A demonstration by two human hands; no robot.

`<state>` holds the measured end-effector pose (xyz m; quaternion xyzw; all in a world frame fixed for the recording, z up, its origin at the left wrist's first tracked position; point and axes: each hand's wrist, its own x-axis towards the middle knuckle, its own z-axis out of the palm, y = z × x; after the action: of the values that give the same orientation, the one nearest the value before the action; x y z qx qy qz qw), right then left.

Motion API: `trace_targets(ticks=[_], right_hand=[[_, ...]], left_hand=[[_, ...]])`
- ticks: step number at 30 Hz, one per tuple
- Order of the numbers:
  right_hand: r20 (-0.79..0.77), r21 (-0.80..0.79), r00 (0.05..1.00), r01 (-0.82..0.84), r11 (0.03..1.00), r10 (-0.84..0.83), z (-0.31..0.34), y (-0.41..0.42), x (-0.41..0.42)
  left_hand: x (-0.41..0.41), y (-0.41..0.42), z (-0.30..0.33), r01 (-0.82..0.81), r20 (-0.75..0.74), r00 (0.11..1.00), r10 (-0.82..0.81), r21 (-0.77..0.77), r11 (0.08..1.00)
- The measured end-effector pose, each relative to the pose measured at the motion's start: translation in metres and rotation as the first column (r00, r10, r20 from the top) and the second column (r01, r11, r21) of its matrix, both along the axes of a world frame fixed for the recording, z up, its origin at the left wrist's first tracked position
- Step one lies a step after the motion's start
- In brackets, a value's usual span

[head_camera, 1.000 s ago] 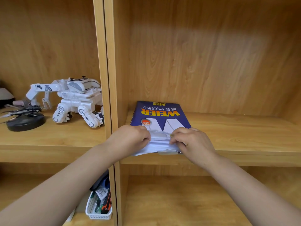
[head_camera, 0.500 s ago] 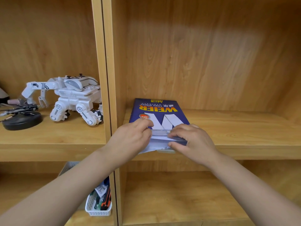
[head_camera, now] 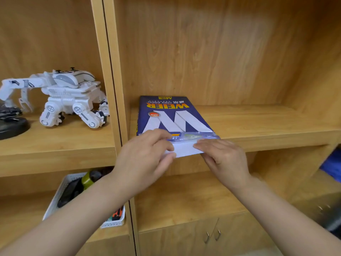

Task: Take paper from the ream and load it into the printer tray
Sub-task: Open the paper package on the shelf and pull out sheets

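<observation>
A blue ream of copy paper [head_camera: 171, 115] lies flat on a wooden shelf [head_camera: 258, 124], its open end facing me at the shelf's front edge. White sheets [head_camera: 184, 149] stick out of that open end. My left hand [head_camera: 145, 159] pinches the left side of the protruding sheets between thumb and fingers. On the right side of the same sheets my right hand [head_camera: 223, 159] grips with the fingers on top. No printer is in view.
A white toy robot [head_camera: 60, 97] and a black round object [head_camera: 11, 124] stand on the left shelf. Below it sits a white basket [head_camera: 55, 202] of tools. A vertical wooden divider [head_camera: 112, 89] separates the compartments. Cabinet doors with handles [head_camera: 212, 235] are lower down.
The view has shifted closer and lower. Both hands have slid back toward me, drawing the white sheets further out of the ream's open end.
</observation>
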<state>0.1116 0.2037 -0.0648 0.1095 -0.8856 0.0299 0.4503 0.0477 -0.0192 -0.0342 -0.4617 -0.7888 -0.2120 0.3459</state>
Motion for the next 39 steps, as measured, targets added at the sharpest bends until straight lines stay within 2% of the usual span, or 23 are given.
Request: trace_targets(ticks=[4,7,9,12,13,14,16,20,23,25,28,32,34,37,39], right_hand=[[-0.056,0.002,0.998,-0.020,1.000,0.020,-0.002,-0.002,0.021],[-0.090,0.020,0.995,-0.041,0.999,0.043,-0.001,-0.004,0.037],[-0.112,0.035,0.992,-0.052,0.998,0.055,-0.001,-0.005,0.050],[-0.126,0.055,0.989,-0.067,0.996,0.073,-0.001,-0.005,0.073],[-0.124,0.061,0.989,-0.072,0.996,0.079,-0.001,-0.005,0.081],[-0.120,0.065,0.989,-0.077,0.995,0.085,-0.001,-0.004,0.088],[-0.108,0.068,0.990,-0.085,0.994,0.092,-0.003,-0.003,0.103],[-0.079,0.047,0.992,-0.095,0.994,0.098,-0.012,-0.002,0.129],[-0.054,0.025,0.992,-0.110,0.994,0.111,-0.020,-0.003,0.146],[-0.031,0.006,0.992,-0.118,0.993,0.119,-0.022,-0.006,0.157],[-0.009,-0.020,0.993,-0.121,0.992,0.121,-0.025,-0.010,0.173],[0.077,-0.097,0.992,-0.088,0.991,0.095,-0.033,-0.009,0.193],[0.198,-0.148,0.978,-0.041,0.988,0.070,-0.039,-0.007,0.201],[0.496,-0.255,0.857,-0.012,0.967,0.141,-0.046,-0.002,0.214],[0.614,-0.348,0.757,0.007,0.937,0.223,-0.049,0.001,0.222]], left_hand=[[0.011,-0.019,-0.002,-0.090,0.292,0.956,0.036,0.172,0.981],[0.013,-0.029,-0.003,-0.202,0.505,0.861,0.051,0.250,0.947],[0.020,-0.029,-0.003,-0.255,0.670,0.742,-0.002,0.286,0.924],[0.038,-0.024,-0.003,-0.325,0.876,0.430,-0.217,0.375,0.868],[0.044,-0.021,-0.004,-0.341,0.899,0.346,-0.268,0.386,0.857],[0.051,-0.019,-0.005,-0.344,0.911,0.307,-0.275,0.376,0.861],[0.066,-0.012,-0.005,-0.348,0.919,0.301,-0.253,0.353,0.869],[0.098,-0.003,-0.007,-0.448,0.905,0.316,-0.286,0.408,0.796],[0.116,-0.001,-0.013,-0.491,0.905,0.190,-0.379,0.422,0.762],[0.127,-0.001,-0.016,-0.488,0.903,0.141,-0.406,0.420,0.765],[0.141,0.000,-0.022,-0.466,0.910,0.138,-0.390,0.407,0.785],[0.163,-0.002,-0.022,-0.458,0.893,0.216,-0.395,0.450,0.767],[0.176,-0.002,-0.021,-0.431,0.882,0.282,-0.377,0.468,0.772],[0.194,-0.004,-0.019,-0.399,0.857,0.367,-0.361,0.496,0.772],[0.204,-0.005,-0.018,-0.368,0.838,0.425,-0.342,0.505,0.781]])
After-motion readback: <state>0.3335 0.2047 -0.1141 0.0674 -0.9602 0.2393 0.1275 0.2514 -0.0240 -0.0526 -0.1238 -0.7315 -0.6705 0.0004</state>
